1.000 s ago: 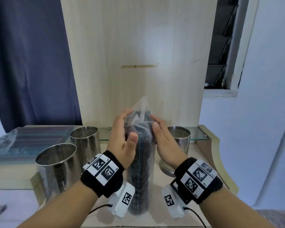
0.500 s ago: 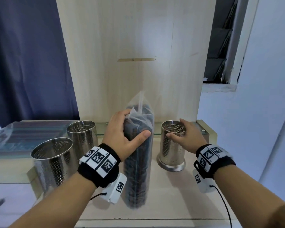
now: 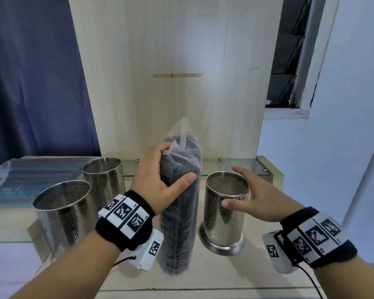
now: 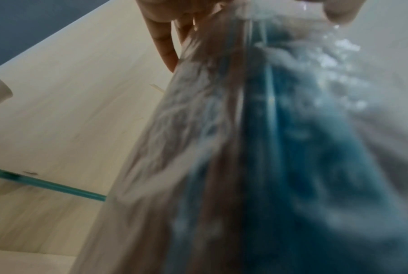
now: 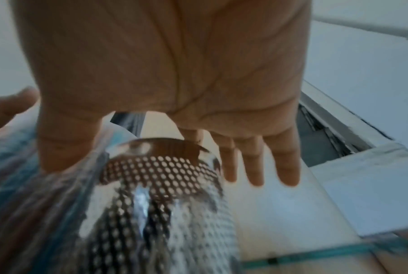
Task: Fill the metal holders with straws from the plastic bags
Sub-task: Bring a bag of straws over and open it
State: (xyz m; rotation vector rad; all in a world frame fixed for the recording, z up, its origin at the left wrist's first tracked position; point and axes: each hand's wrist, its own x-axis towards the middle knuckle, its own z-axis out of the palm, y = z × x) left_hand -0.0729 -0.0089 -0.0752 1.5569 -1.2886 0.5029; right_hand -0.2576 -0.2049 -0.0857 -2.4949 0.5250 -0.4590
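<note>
Straws [image 3: 178, 212] packed dark inside clear plastic bag [image 3: 181, 152], standing upright on desk [image 3: 235, 275], clasped near top by left hand [image 3: 160, 180]: thumb across front, fingers [image 4: 164, 42] curled behind. Metal holder [image 3: 225, 210] just beside bag, bracketed by right hand [image 3: 255, 201]: thumb on near wall, fingers [image 5: 254, 163] spread straight past far rim, unclenched.

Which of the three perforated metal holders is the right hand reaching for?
The perforated steel holder with the flared base, right of the clear bag of dark straws. The right hand flanks its rim; the other two holders stand far left.
</note>
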